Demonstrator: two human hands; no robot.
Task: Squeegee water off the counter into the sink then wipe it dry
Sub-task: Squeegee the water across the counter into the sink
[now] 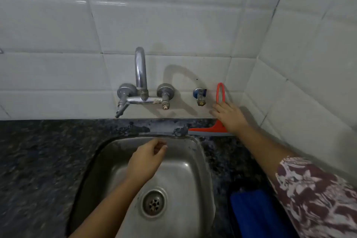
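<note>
I've got the red squeegee (216, 128) standing at the back of the dark speckled counter (38, 160), loop handle up against the tiles, blade edge down along the stone just behind the steel sink (201, 160). A folded blue cloth (251, 212) lies on the counter right of the basin.

- We can read no text, label, brand, number or sign anywhere here.
- We see only a white pattern on the sleeve (316, 193), with no letters.
</note>
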